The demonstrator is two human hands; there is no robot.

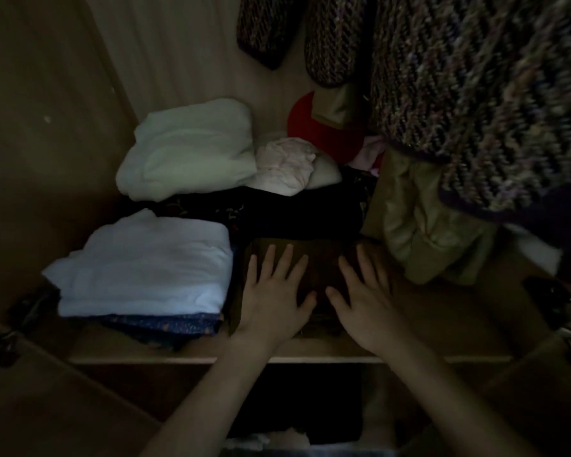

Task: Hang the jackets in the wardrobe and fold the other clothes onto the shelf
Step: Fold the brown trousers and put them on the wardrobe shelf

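Both hands flat on a folded brown garment at the front of the wardrobe shelf.

The left hand (272, 291) and right hand (365, 291) lie palm-down with fingers straight and spread, side by side on the folded brown garment (320, 258); neither grips it. This hold probably serves to flatten the fold and seat the piece on the shelf (449, 324). The garment sits near the front shelf edge, between the folded white stack (145, 268) at the left and the olive jacket (419, 232) hanging at the right. Its outline is dim: the long axis appears to run front to back, fingers pointing toward the dark clothes (297, 209) behind. A tweed jacket (475, 94) hangs above right.
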